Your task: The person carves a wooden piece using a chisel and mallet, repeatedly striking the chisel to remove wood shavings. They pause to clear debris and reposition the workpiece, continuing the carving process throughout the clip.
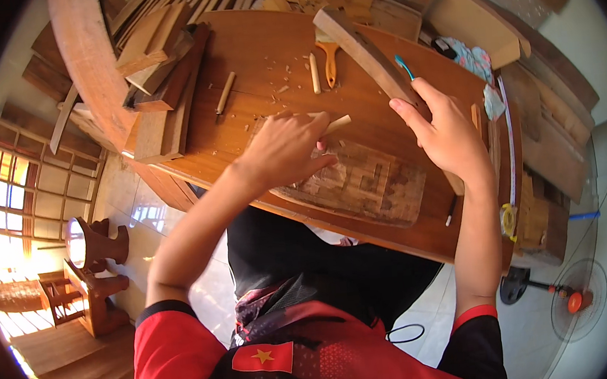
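Lying at the table's near edge: a carved board [397, 181], flat on the table [262, 49], its relief face turned up, its left part covered by the left hand [289, 147].
Left fingers: curled in around a slim tool [340, 123], with no wide gap left; the tool's pale end is seen poking out to the right. The thumb is held lower, apart from that end. The tool's far end is hidden, so its contact with the board cannot be made out.
Right fingers: closed around the lower part of a long wooden bar [360, 51], the thumb laid along its near side. The bar is slanted up and away to the left, and the hand [449, 126] is held to the right of the board.
Teal stick: seen just beyond the right fingertips [403, 65]; whether it is touched cannot be made out.
Table middle: chips [282, 89] are scattered beyond the left hand; among them are set a chisel [226, 95], a pale peg [315, 73] and a brush [330, 64], the last partly overlapped by the bar.
Table left: planks [168, 122] are stacked along the edge.
Table right: a patterned cloth [473, 60] is bunched up at the far side; a tape measure [510, 220] is placed nearer, its white strip drawn out.
Floor: a fan [577, 301] is stood at the right.
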